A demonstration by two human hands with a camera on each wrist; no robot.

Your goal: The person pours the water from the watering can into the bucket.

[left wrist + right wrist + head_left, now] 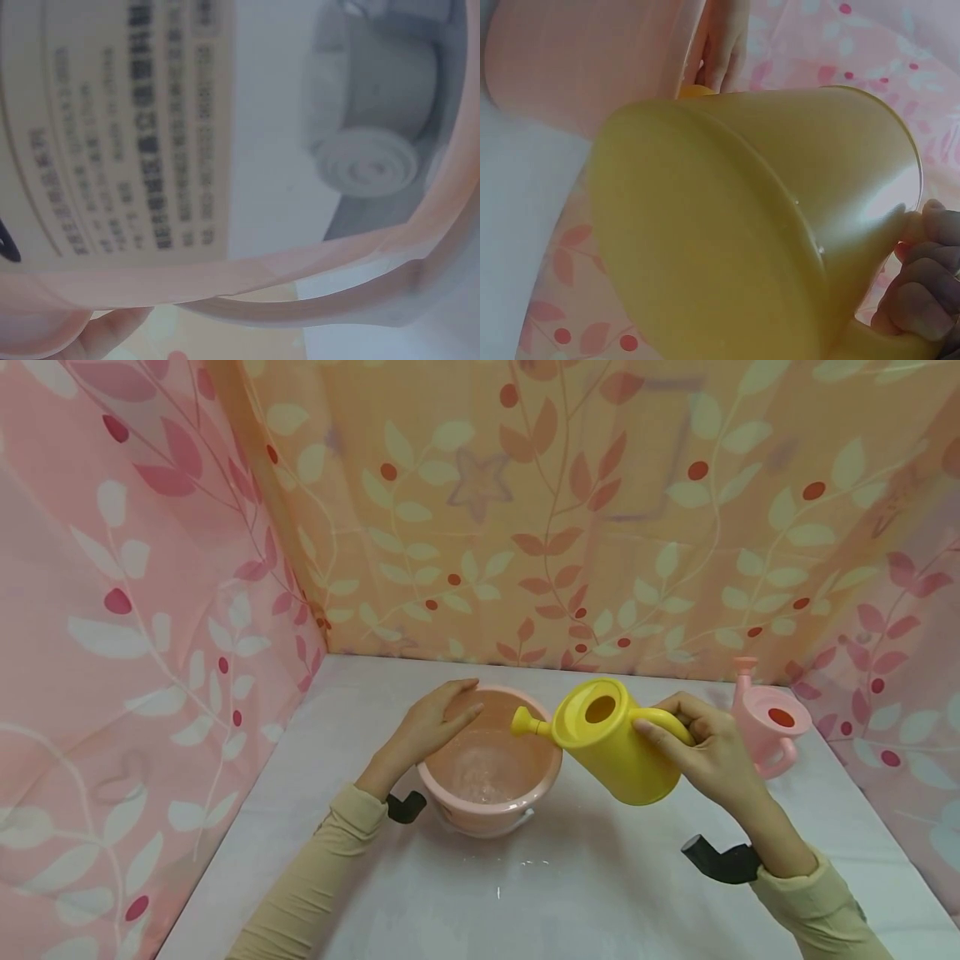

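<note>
A pink bucket (487, 814) stands mid-table with some water glinting inside. My left hand (450, 710) rests on its far-left rim, fingers laid fairly straight along the edge. The left wrist view is filled by the bucket's labelled wall (135, 135) and rim (225, 274), with a fingertip (112, 330) at the bottom. My right hand (686, 727) grips the handle of a yellow watering can (615, 752), tilted left with its spout (525, 722) over the bucket's right rim. In the right wrist view the yellow can (742, 225) looms large, my fingers (922, 292) curled on its handle.
A pink watering can (768, 722) stands upright at the back right, just behind my right hand. Leaf-patterned curtains (150, 610) close in the table on the left, back and right. A few water drops (525, 864) lie on the white tabletop (585, 893) in front of the bucket.
</note>
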